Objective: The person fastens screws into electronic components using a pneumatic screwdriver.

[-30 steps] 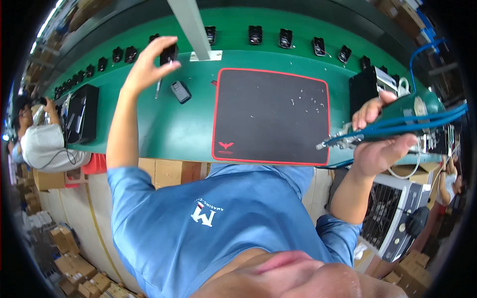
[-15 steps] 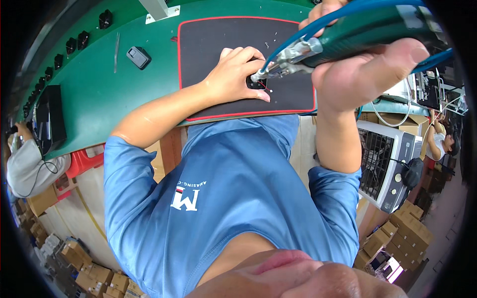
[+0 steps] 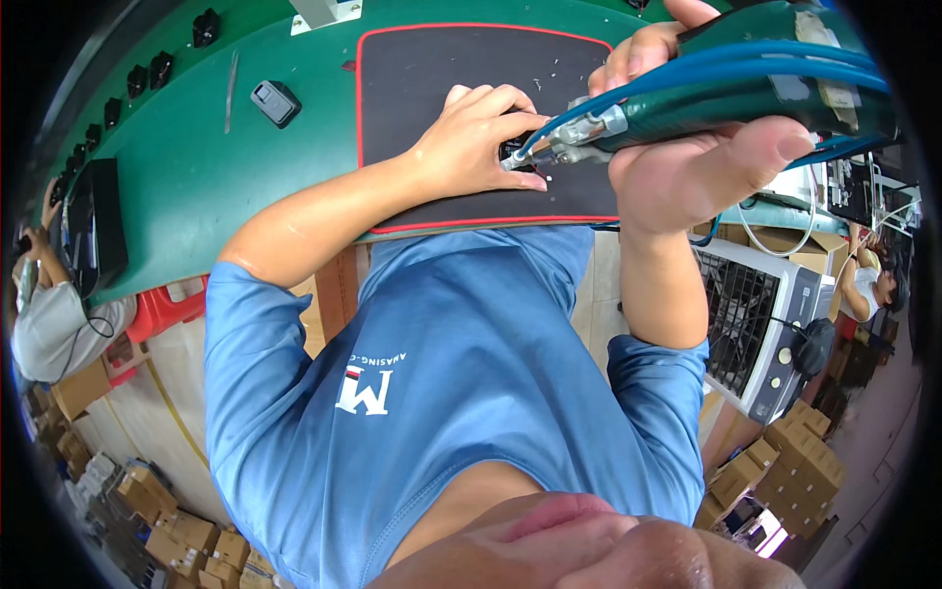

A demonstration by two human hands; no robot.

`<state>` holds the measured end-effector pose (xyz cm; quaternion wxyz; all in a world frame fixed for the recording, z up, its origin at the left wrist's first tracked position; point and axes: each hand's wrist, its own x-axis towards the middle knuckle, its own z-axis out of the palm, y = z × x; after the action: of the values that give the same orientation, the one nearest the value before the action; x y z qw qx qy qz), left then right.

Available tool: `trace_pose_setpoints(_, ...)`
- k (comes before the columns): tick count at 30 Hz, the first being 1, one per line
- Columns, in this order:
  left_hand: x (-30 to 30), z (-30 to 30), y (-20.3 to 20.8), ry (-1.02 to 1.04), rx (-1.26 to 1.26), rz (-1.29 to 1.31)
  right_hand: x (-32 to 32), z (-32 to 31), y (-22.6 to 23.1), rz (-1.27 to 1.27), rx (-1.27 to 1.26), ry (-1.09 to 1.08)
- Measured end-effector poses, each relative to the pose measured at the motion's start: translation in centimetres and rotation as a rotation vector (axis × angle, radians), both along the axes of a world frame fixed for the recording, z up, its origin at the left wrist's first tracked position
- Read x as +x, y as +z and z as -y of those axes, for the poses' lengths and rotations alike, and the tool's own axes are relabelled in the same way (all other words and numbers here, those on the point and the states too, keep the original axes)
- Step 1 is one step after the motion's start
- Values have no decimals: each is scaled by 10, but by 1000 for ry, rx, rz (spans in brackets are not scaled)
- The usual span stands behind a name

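Observation:
My left hand (image 3: 471,139) rests on the black mat (image 3: 422,83), its fingers and thumb curled round a small black housing (image 3: 510,147). Most of that housing is covered by my fingers and the tool's nose. In my right hand (image 3: 672,182) is a thick dark-green power screwdriver (image 3: 677,102), with blue hoses (image 3: 716,67) running along it. My thumb sticks out along its near side while the other fingers wrap the far side. The screwdriver's metal tip (image 3: 515,160) points left and down, at the housing; whether it touches cannot be made out.
A grey-black box-shaped device (image 3: 276,104) lies on the green table (image 3: 186,187), left of the mat. Several black parts line the far left. A metal post (image 3: 319,12) stands behind the mat. At right is an air cooler (image 3: 751,324). Another person (image 3: 64,324) sits at far left.
The screwdriver's rear has swung a little nearer to me, and its hoses now cross in front of its body. My left hand and the housing have shifted slightly right.

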<state>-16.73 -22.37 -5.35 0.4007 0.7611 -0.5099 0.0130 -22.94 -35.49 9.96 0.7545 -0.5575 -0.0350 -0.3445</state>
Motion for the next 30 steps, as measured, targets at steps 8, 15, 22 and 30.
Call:
trace_pose_setpoints(8, 2, 1, -1, 6, -13, -37, -2, -1, 4, 32, 78, 39)
trace_pose_setpoints(15, 2, 0, 0, -1, -4, 5, 3, 6, -2, 43, 43, 61)
trace_pose_setpoints(22, 5, 1, -1, -18, -14, -27, 1, 3, -1, 30, 112, 87)
trace_pose_setpoints(30, 4, -2, -4, 5, -44, 0, 5, 0, 10, -4, 103, 102)
